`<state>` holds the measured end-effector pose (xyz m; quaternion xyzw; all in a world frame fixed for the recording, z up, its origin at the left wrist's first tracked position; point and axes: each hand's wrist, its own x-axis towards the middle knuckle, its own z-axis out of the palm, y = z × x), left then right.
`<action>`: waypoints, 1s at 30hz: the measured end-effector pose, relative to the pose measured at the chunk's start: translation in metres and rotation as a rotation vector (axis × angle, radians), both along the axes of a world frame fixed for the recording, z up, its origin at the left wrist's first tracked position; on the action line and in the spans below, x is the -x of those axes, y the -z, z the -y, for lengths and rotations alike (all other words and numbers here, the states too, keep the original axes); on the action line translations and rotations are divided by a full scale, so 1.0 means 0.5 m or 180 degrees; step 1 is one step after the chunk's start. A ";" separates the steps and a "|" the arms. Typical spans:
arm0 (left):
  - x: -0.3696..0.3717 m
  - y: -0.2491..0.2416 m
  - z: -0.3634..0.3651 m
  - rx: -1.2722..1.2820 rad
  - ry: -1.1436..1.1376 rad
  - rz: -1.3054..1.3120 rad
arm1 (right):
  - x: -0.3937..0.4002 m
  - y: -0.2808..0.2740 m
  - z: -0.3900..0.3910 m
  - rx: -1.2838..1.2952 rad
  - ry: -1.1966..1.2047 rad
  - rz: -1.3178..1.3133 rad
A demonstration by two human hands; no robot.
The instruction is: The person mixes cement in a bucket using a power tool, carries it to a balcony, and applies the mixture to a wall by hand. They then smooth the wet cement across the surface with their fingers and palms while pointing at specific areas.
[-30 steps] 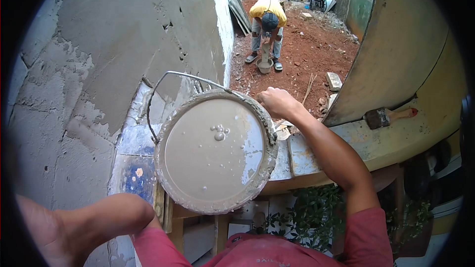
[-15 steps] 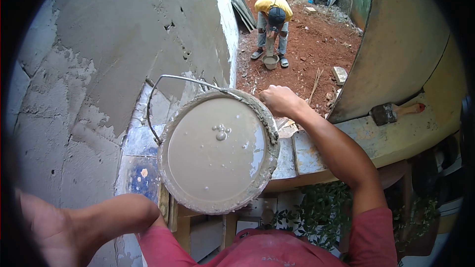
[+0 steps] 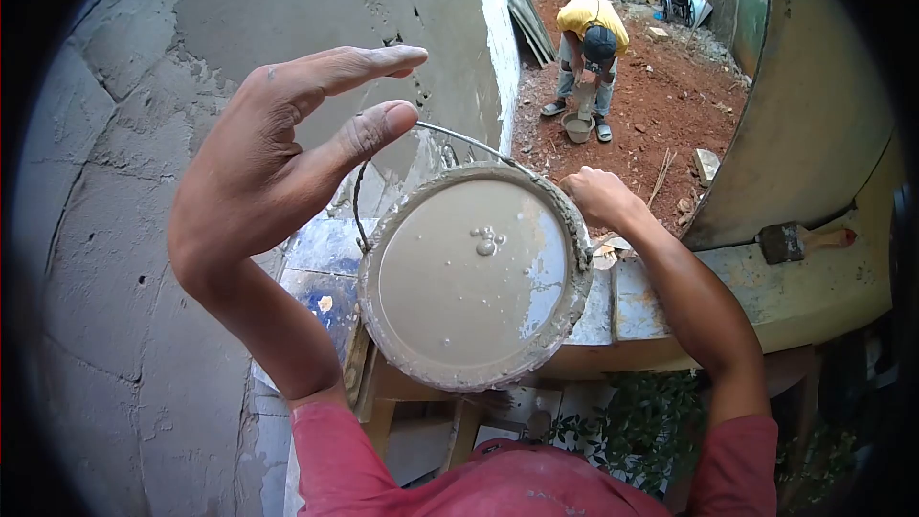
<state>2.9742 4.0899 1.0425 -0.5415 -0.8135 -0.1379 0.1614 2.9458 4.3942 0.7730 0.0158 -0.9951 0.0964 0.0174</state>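
Note:
A round bucket full of wet grey slurry, its rim crusted, stands in the middle of the view. Its wire handle arches over the far side. My left hand is raised at the bucket's upper left, thumb and fingers apart with nothing between them; the thumb tip overlaps the handle in view. At the bucket's far right edge, my right hand is closed by the rim, and what its fingers hold is hidden.
A brush lies on the ledge at the right. The plastered wall fills the left. Below, a person in yellow bends over a small bucket on red soil. Leafy plants grow under the ledge.
My left hand has risen from the lower left to beside the bucket's handle. The view has shifted, so the bucket and the person below appear further right. My right hand remains at the rim.

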 end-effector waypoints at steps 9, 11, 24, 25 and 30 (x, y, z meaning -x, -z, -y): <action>-0.011 0.008 -0.008 0.0180 0.0246 0.0189 | 0.002 0.012 -0.012 -0.0105 -0.0098 -0.0212; -0.018 0.007 -0.010 0.0174 0.0328 0.0232 | -0.003 -0.006 -0.003 -0.0025 -0.0090 -0.0038; -0.008 -0.025 0.043 0.0476 0.1033 0.0741 | -0.010 -0.011 0.001 0.0009 -0.0075 -0.0126; -0.003 -0.026 0.051 0.0353 0.1325 0.0910 | -0.014 -0.013 0.003 0.0013 -0.0063 -0.0119; 0.009 -0.045 0.056 0.0794 0.1703 0.1182 | -0.015 -0.007 0.002 0.0072 -0.0147 -0.0311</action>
